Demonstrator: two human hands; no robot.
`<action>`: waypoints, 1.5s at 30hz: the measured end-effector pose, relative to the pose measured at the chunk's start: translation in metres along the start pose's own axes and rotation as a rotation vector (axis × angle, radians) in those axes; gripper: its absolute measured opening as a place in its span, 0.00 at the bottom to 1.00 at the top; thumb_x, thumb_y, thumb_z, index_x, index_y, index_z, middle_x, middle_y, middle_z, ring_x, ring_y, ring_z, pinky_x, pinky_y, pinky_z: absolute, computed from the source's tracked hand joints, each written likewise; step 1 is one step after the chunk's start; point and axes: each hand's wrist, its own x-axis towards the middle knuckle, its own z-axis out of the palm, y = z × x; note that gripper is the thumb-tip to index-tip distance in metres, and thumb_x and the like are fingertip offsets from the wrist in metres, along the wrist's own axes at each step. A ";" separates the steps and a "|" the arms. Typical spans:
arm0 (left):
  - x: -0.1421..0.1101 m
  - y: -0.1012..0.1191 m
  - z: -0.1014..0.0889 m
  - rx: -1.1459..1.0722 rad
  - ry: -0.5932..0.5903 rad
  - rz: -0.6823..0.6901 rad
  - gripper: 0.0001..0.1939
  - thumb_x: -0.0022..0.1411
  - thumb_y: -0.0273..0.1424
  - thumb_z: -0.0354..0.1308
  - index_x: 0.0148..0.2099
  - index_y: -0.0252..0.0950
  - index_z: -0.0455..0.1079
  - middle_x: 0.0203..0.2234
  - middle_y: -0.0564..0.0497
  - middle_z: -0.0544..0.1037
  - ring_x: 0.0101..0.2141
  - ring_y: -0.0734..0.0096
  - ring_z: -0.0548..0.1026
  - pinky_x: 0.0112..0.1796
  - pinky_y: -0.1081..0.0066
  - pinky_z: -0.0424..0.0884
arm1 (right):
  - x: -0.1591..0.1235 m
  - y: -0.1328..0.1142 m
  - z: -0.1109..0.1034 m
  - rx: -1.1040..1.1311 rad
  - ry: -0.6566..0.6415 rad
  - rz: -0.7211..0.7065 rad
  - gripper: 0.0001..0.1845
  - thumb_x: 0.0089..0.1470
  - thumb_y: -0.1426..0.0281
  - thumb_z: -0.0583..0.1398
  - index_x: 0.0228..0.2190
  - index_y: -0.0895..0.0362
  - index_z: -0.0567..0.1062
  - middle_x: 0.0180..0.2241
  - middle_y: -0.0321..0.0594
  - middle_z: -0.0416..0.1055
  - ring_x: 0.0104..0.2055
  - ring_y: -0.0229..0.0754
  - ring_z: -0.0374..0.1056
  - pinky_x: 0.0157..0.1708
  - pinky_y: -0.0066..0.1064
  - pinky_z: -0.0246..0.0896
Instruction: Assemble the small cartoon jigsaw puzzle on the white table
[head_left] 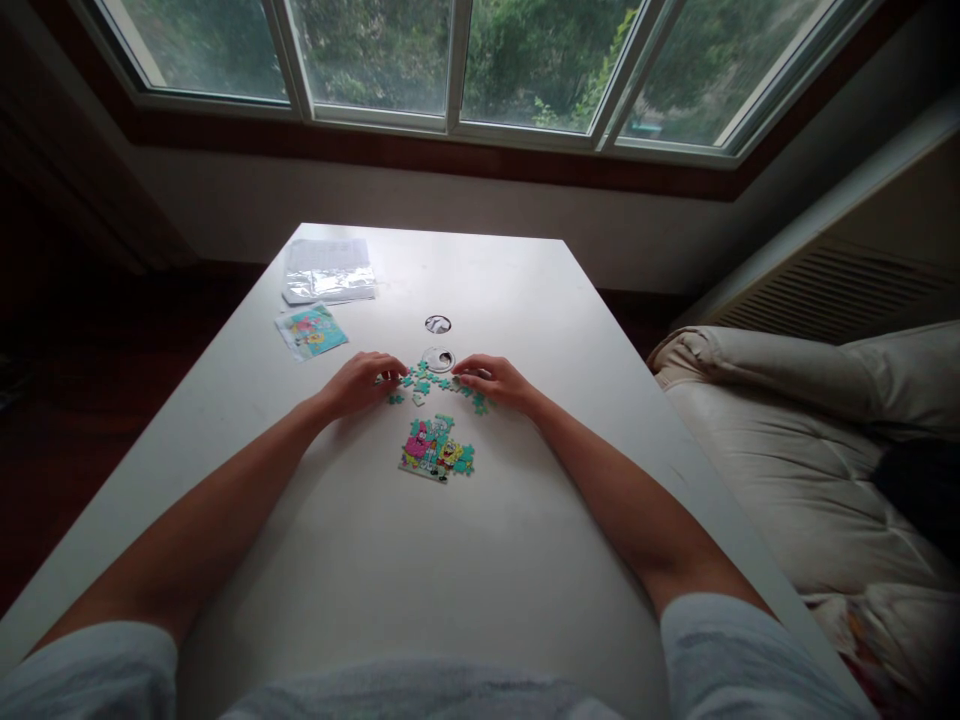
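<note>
A partly joined cartoon jigsaw (435, 450) lies on the white table (375, 560) in front of me. Beyond it several loose teal puzzle pieces (424, 383) are scattered. My left hand (364, 383) rests palm down at the left edge of the loose pieces, fingers bent, fingertips touching them. My right hand (495, 381) rests at their right edge, fingers curled over a few pieces. Whether either hand grips a piece is hidden under the fingers.
A small picture card (310, 330) and a clear plastic bag (328, 270) lie at the far left of the table. Two round cable holes (438, 324) sit beyond the pieces. A cream cushion (795, 450) lies right of the table; windows are ahead.
</note>
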 end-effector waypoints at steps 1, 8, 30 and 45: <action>0.000 0.001 0.000 -0.027 -0.003 -0.030 0.11 0.65 0.34 0.56 0.47 0.39 0.75 0.34 0.51 0.80 0.34 0.69 0.75 0.40 0.70 0.68 | 0.000 -0.001 -0.001 -0.031 -0.003 -0.011 0.17 0.61 0.57 0.61 0.44 0.55 0.80 0.41 0.43 0.78 0.40 0.44 0.71 0.41 0.34 0.66; -0.002 0.019 -0.012 -0.295 -0.180 -0.146 0.13 0.64 0.40 0.59 0.44 0.36 0.72 0.28 0.53 0.78 0.29 0.73 0.73 0.33 0.74 0.67 | 0.002 -0.027 0.005 -0.361 -0.068 -0.208 0.09 0.62 0.65 0.61 0.38 0.55 0.79 0.37 0.44 0.77 0.41 0.45 0.68 0.43 0.35 0.59; -0.003 0.085 -0.017 -0.077 -0.500 -0.205 0.06 0.55 0.30 0.57 0.36 0.37 0.73 0.29 0.54 0.78 0.29 0.72 0.71 0.29 0.75 0.60 | -0.007 -0.058 0.021 -0.653 -0.398 -0.022 0.22 0.57 0.49 0.64 0.29 0.56 0.73 0.30 0.38 0.72 0.33 0.40 0.62 0.30 0.30 0.42; -0.011 0.096 -0.007 0.198 -0.441 -0.240 0.05 0.55 0.32 0.57 0.34 0.41 0.74 0.30 0.52 0.81 0.29 0.67 0.73 0.28 0.70 0.57 | -0.005 -0.058 0.019 -0.621 -0.419 -0.010 0.21 0.58 0.51 0.64 0.30 0.56 0.73 0.31 0.38 0.71 0.34 0.40 0.62 0.30 0.29 0.44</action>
